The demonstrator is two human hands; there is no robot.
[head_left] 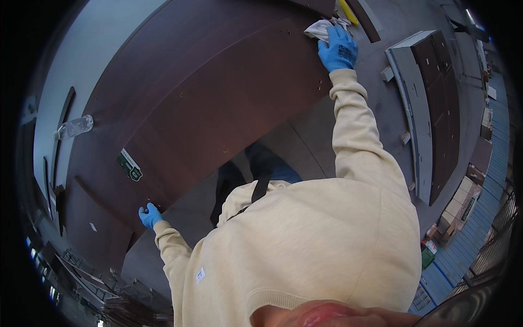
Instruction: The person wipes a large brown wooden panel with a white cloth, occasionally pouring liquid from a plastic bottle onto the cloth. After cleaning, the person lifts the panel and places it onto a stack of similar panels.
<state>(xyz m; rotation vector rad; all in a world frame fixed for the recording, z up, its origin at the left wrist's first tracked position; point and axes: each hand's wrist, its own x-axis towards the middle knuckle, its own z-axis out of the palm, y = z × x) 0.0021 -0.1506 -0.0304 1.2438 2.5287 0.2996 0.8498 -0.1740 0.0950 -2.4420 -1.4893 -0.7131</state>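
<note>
A long dark brown panel [212, 103] with a few small holes lies across in front of me. At its far right end my right hand [338, 50], in a blue glove, is closed on a crumpled white cloth [318, 30] against the panel. Down at the near left corner, my left hand [149, 215], also gloved in blue, has its fingers curled at the panel's edge. A green and white label [129, 165] lies on the brown surface not far from that hand.
Toward the left lies a clear plastic bottle [76, 127] on its side. A yellow object [348, 12] sits beyond my right hand. Stacked grey and brown panels [425, 114] stand on the right, with cardboard boxes [460, 204] farther out. Grey floor [297, 144] shows below the panel.
</note>
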